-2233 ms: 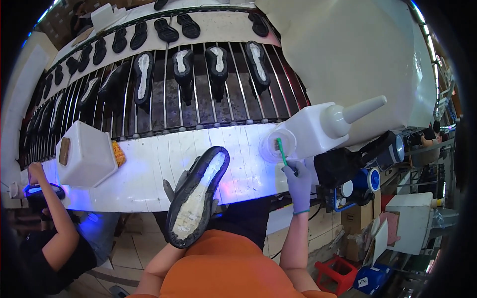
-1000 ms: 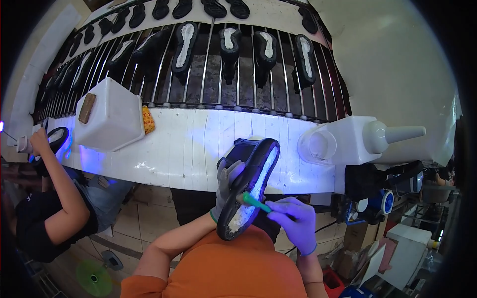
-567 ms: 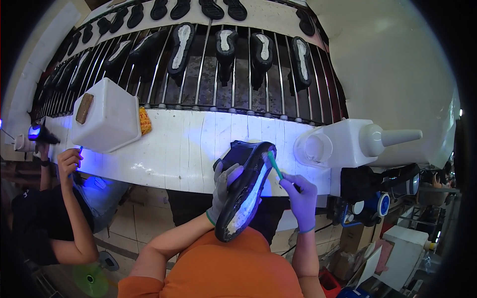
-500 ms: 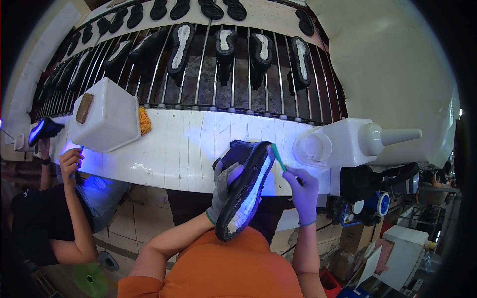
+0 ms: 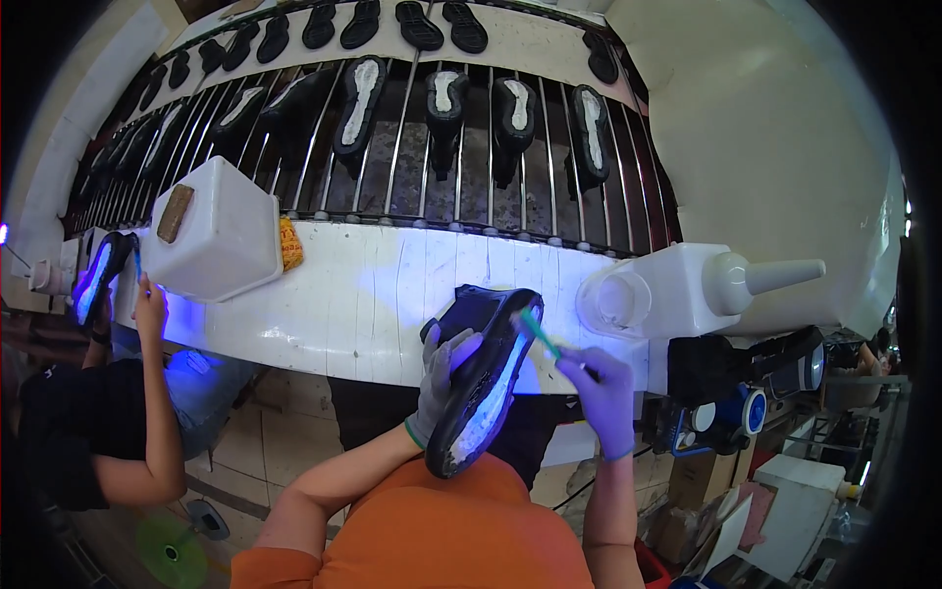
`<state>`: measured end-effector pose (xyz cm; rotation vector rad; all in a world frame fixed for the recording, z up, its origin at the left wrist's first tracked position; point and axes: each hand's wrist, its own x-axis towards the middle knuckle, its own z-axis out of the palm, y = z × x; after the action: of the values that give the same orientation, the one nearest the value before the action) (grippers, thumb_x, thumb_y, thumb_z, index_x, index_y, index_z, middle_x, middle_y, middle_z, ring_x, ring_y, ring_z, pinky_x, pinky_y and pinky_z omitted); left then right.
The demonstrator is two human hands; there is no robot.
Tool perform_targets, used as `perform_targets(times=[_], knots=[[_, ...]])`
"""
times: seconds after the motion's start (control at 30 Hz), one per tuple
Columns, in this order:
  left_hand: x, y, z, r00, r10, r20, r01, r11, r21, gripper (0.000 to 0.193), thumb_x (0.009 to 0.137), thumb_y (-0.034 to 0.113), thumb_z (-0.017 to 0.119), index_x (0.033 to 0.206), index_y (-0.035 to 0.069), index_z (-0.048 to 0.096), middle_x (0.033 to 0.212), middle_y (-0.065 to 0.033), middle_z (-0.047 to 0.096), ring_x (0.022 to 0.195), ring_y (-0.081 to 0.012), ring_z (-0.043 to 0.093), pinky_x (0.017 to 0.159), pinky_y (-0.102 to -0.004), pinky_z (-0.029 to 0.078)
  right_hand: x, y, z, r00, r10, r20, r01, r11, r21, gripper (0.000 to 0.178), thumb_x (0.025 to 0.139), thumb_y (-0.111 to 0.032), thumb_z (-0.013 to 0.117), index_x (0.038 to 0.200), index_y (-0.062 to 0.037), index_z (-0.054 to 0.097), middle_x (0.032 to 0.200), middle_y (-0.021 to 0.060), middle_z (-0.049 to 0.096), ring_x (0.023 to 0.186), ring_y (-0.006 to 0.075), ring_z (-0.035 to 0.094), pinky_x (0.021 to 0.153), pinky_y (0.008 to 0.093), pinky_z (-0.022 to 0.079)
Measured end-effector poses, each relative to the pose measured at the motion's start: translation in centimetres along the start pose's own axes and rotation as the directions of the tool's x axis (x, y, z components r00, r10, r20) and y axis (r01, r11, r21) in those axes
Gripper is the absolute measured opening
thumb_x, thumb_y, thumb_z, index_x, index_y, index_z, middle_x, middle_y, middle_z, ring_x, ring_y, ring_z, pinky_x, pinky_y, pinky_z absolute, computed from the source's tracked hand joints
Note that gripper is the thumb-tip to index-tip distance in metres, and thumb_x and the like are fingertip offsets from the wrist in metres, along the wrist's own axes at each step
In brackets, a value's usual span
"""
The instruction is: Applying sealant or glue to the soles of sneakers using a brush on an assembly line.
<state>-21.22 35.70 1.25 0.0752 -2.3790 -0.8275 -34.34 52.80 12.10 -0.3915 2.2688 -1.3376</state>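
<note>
Two gloved hands grip shoe (image 5: 481, 378) and brush (image 5: 538, 332) above the white bench (image 5: 373, 294).

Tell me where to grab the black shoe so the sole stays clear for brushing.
Hold the black shoe by its upper, coming from the left, as the left hand does. Its pale sole faces up and tilts right towards the green brush in the right hand, so that face should stay uncovered.

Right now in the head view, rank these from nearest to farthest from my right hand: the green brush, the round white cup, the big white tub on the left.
1. Green brush, in the right hand.
2. Round white cup, just above it on the white bench.
3. Big white tub, far left.
</note>
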Motion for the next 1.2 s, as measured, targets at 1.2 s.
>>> perform_targets(times=[1.2], knots=[[3.2, 0.4, -3.6, 0.997, -0.071, 0.031, 0.077, 0.89, -0.45, 0.092, 0.083, 0.029, 0.073, 0.148, -0.001, 0.014, 0.129, -0.0189, 0.053, 0.107, -0.0356, 0.055, 0.1, -0.0511, 0.036, -5.5, -5.7, 1.7, 0.861, -0.497, 0.104, 0.506, 0.857, -0.099, 0.029, 0.072, -0.003, 0.077, 0.102, -0.0036, 0.074, 0.078, 0.0088, 0.067, 0.059, 0.0151, 0.059, 0.054, 0.0255, 0.044]])
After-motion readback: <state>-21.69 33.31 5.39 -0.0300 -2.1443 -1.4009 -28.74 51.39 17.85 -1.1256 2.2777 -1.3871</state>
